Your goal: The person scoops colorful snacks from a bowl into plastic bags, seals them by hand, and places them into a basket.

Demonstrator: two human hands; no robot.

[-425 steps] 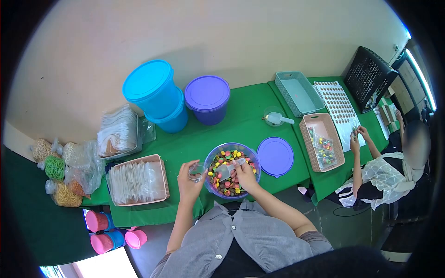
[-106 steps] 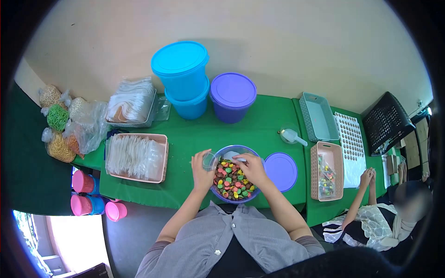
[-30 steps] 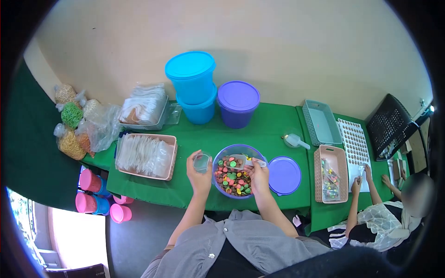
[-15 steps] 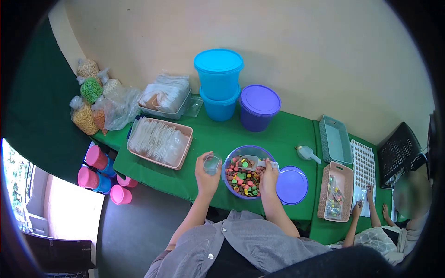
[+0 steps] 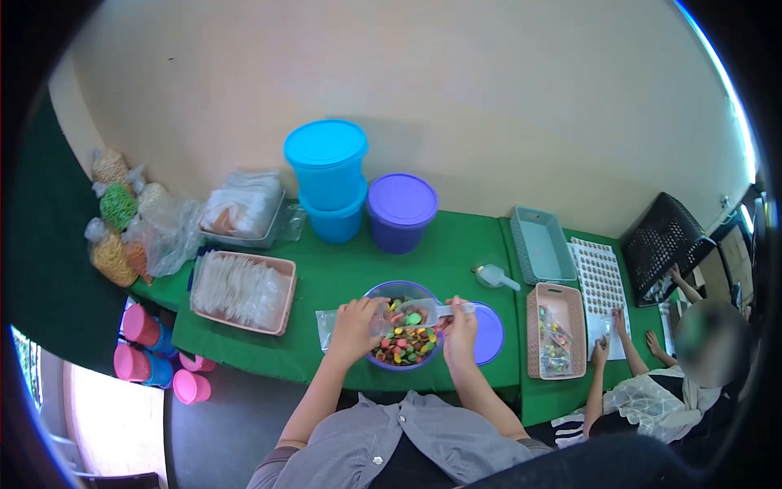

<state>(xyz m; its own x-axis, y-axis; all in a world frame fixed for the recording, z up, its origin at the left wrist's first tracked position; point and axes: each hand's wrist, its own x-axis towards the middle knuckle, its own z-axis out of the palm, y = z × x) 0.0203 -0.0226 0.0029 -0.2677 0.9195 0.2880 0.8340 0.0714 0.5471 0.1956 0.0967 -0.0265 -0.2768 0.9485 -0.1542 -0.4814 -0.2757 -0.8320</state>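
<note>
A purple tub [image 5: 432, 350] full of colorful candies [image 5: 399, 346] stands before me on the green cloth. My right hand [image 5: 459, 328] is closed around the handle of a clear plastic scoop [image 5: 436, 312], which holds a few candies over the tub. My left hand [image 5: 352, 332] grips a small clear plastic cup [image 5: 380, 323] at the tub's left rim, its mouth up against the scoop's tip. A clear plastic bag [image 5: 325, 324] shows flat on the cloth, partly behind my left hand. Right of the tub lies a purple lid [image 5: 489, 334].
Lidded blue tubs [image 5: 330, 183] and a purple one [image 5: 401, 213] stand behind. A pink basket [image 5: 285, 297] of bags sits left. A second scoop [image 5: 493, 277], a pink tray [image 5: 533, 334] and a grey-green basket [image 5: 542, 244] are right. Another person [image 5: 643, 403] handles a sticker sheet [image 5: 600, 281].
The view has swung to the right. My left hand has brought the cup over to the tub's rim, against the scoop. My right hand still holds the scoop over the candies.
</note>
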